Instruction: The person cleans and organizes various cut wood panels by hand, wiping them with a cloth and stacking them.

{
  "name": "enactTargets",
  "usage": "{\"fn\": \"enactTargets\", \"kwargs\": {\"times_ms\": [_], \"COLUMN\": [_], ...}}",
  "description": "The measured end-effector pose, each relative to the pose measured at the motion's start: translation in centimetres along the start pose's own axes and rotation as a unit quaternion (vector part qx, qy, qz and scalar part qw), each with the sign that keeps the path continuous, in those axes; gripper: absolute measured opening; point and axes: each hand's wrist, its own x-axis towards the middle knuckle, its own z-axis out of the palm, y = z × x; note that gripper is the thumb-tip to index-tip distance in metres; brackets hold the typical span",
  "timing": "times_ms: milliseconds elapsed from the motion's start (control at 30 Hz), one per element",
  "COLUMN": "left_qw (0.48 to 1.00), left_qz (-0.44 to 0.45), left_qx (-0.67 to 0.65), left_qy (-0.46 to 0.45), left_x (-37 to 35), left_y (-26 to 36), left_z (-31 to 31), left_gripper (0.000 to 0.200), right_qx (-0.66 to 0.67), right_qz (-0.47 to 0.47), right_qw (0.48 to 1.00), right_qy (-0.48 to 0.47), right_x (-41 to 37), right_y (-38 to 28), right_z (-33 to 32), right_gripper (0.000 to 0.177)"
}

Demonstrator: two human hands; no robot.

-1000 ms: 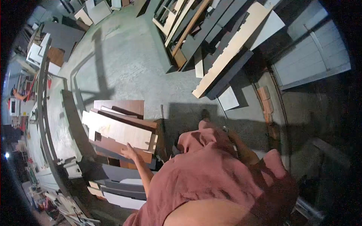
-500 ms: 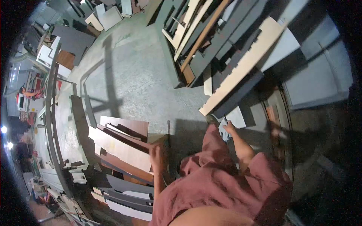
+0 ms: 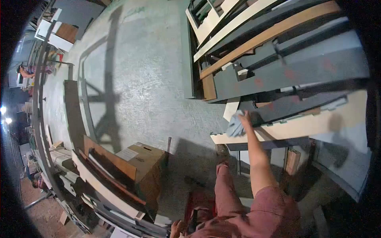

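Note:
My right hand (image 3: 246, 119) is stretched out, closed around a crumpled grey-blue cloth (image 3: 235, 124). The cloth lies against the near end of a long cream board (image 3: 301, 127) with small dark notches along its upper edge. A dark panel runs just under that board. Low in the view, close to my body, my left hand (image 3: 177, 229) has its fingers curled beside a dark, narrow object (image 3: 193, 222). What that hand holds, if anything, I cannot make out.
At the right, a rack (image 3: 190, 59) carries several grey, cream and brown boards. A cardboard box (image 3: 145, 158) stands at the left behind upright boards (image 3: 107, 182). Metal rails (image 3: 41, 91) run along the far left, where another person (image 3: 27, 72) is visible.
My left hand has come off the boards at the left and drawn in to my body. My right hand with the cloth has moved up onto the cream board. The view has turned.

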Motion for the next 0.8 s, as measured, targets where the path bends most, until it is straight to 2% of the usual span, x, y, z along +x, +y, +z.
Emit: {"fn": "enactTargets", "kwargs": {"times_ms": [33, 67, 100, 133, 167, 267, 300, 400, 433, 467, 500, 533, 567, 600, 633, 667, 700, 733, 767, 800], "left_qw": [0.998, 0.994, 0.994, 0.993, 0.991, 0.984, 0.982, 0.977, 0.976, 0.985, 0.98, 0.995, 0.999, 0.999, 0.969, 0.863, 0.856, 0.934, 0.981, 0.997], "left_qz": [-0.007, -0.012, -0.021, -0.035, -0.049, -0.09, -0.107, -0.186, -0.18, -0.004, -0.014, -0.03, -0.034, -0.025, 0.177, 0.365, 0.374, 0.273, 0.164, 0.047], "left_qx": [-0.037, -0.076, -0.079, -0.096, -0.113, -0.154, -0.156, -0.097, -0.123, 0.147, 0.17, 0.077, -0.025, -0.021, 0.165, 0.34, 0.347, 0.22, 0.088, -0.046], "left_qy": [-0.04, -0.08, -0.078, -0.067, -0.054, -0.01, 0.004, 0.027, 0.002, -0.086, -0.103, -0.064, -0.02, -0.018, -0.055, -0.087, -0.086, -0.073, -0.061, -0.049], "left_x": [-0.8, -1.1, -0.9, -0.5, -0.1, 0.1, -0.2, -4.0, -4.5, -8.6, -8.1, -6.5, -4.8, -5.3, -6.4, -7.2, -7.6, -7.5, -7.3, -7.1], "left_y": [-0.8, -1.0, -1.0, -1.0, -0.9, 1.8, 2.8, 5.9, 6.2, 15.2, 13.4, 11.1, 9.1, 10.3, 13.0, 14.9, 15.7, 16.3, 16.8, 17.2], "left_z": [0.1, 0.8, 1.8, 2.9, 4.1, 8.0, 8.3, 6.0, 5.8, 8.3, 7.1, 6.2, 5.3, 5.1, 5.1, 4.8, 4.5, 4.4, 4.2, 4.1], "left_gripper": [0.046, 0.062, 0.062, 0.059, 0.056, 0.048, 0.046, 0.038, 0.042, 0.045, 0.045, 0.045, 0.045, 0.045, 0.045, 0.045, 0.045, 0.043, 0.041, 0.039], "right_qx": [-0.002, -0.014, -0.055, -0.093, -0.097, 0.024, 0.065, 0.157, 0.18, 0.203, 0.228, 0.216, 0.215, 0.328, 0.149, 0.176, 0.088, 0.18, 0.268, 0.256], "right_qz": [0.016, -0.019, -0.029, -0.147, -0.143, -0.19, -0.195, -0.154, -0.143, -0.144, -0.151, 0.114, 0.039, 0.067, 0.112, 0.136, 0.15, 0.108, 0.065, 0.135], "right_qw": [1.0, 0.999, 0.994, 0.985, 0.985, 0.981, 0.979, 0.975, 0.971, 0.963, 0.953, 0.965, 0.968, 0.942, 0.983, 0.97, 0.975, 0.973, 0.96, 0.957], "right_qy": [0.001, 0.047, 0.093, 0.015, 0.006, -0.015, -0.015, 0.04, 0.069, 0.1, 0.128, 0.094, 0.119, 0.026, -0.007, -0.098, -0.141, -0.096, -0.047, 0.023], "right_x": [2.3, 3.2, 8.8, 12.2, 12.8, 19.7, 19.8, 21.4, 21.2, 21.2, 20.5, 8.5, 5.8, 1.3, -3.8, -8.9, -11.1, -14.2, -16.9, -18.6], "right_y": [-1.8, -4.6, -1.4, -2.0, -1.2, -0.5, 0.4, 3.1, 3.4, 3.4, 7.0, -1.4, 0.5, 0.7, -1.9, -4.2, 0.1, 3.5, 5.7, 7.0], "right_z": [-0.6, -1.4, 0.4, -0.7, 0.3, 2.3, 3.8, 7.8, 9.8, 11.9, 9.1, 2.5, 3.9, 3.3, 0.6, -2.3, -1.6, -1.3, -2.1, -4.3], "right_gripper": [0.067, 0.068, 0.066, 0.066, 0.066, 0.063, 0.061, 0.057, 0.056, 0.055, 0.054, 0.065, 0.07, 0.079, 0.08, 0.078, 0.076, 0.074, 0.072, 0.068]}}
